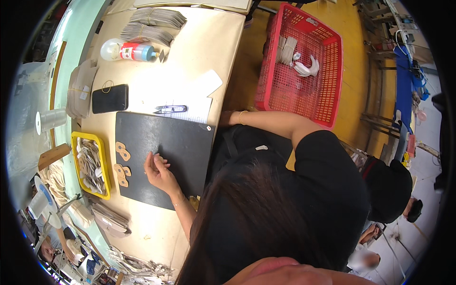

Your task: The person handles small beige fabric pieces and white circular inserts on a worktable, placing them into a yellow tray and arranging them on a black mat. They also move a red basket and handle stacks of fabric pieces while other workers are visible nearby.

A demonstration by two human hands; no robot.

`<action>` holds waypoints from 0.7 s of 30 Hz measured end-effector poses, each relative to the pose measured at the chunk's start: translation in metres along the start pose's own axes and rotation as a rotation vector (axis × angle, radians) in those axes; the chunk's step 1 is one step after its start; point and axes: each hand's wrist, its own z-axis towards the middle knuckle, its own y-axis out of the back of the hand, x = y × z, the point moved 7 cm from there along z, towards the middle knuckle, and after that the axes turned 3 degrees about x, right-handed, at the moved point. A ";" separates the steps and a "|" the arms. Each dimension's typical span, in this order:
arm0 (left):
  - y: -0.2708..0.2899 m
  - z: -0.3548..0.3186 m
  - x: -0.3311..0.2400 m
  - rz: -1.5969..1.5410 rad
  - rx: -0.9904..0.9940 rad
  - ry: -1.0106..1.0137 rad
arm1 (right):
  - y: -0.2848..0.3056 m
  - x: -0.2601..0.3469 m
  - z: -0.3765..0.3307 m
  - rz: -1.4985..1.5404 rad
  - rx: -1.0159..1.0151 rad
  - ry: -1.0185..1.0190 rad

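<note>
My left hand [159,172] is over the black mat [185,142], its fingers curled together. Whatever they may hold is too small or hidden to make out. Left of it on the mat lie small tan rounded pieces with dark spots in two groups, a far group [123,150] and a near group [122,175]. My right hand [229,118] is at the table's edge beside the mat's corner, its fingers mostly hidden. A gold-coloured bangle shows on that wrist.
A yellow tray [107,183] of small strips stands left of the mat. Beyond the mat are a black phone [110,99], thread snips [171,109] on paper, a bottle [128,50] and bundled tan pieces [156,17]. A red crate [266,90] stands on the floor.
</note>
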 end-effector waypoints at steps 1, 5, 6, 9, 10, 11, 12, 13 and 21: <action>0.000 0.000 0.000 0.002 -0.002 -0.009 | 0.001 -0.002 0.007 -0.004 0.006 0.024; 0.000 -0.001 0.002 0.002 0.001 -0.003 | 0.005 -0.006 0.034 -0.004 -0.009 0.067; 0.000 -0.001 0.001 -0.008 -0.012 -0.015 | 0.005 -0.002 0.040 -0.003 -0.019 0.074; 0.000 -0.001 -0.001 -0.026 -0.029 -0.001 | 0.006 0.010 0.054 -0.037 -0.031 0.079; 0.000 0.000 -0.001 -0.042 -0.038 0.003 | 0.007 0.015 0.059 -0.047 -0.030 0.074; 0.001 0.000 -0.003 -0.057 -0.044 -0.007 | 0.008 0.018 0.063 -0.056 -0.027 0.069; 0.000 0.000 -0.003 -0.072 -0.041 -0.012 | 0.009 0.022 0.068 -0.066 -0.021 0.066; -0.001 0.000 -0.003 -0.087 -0.033 -0.013 | 0.009 0.026 0.074 -0.071 -0.013 0.063; 0.004 -0.005 -0.005 -0.133 -0.091 -0.122 | 0.006 0.018 0.076 -0.119 -0.012 0.010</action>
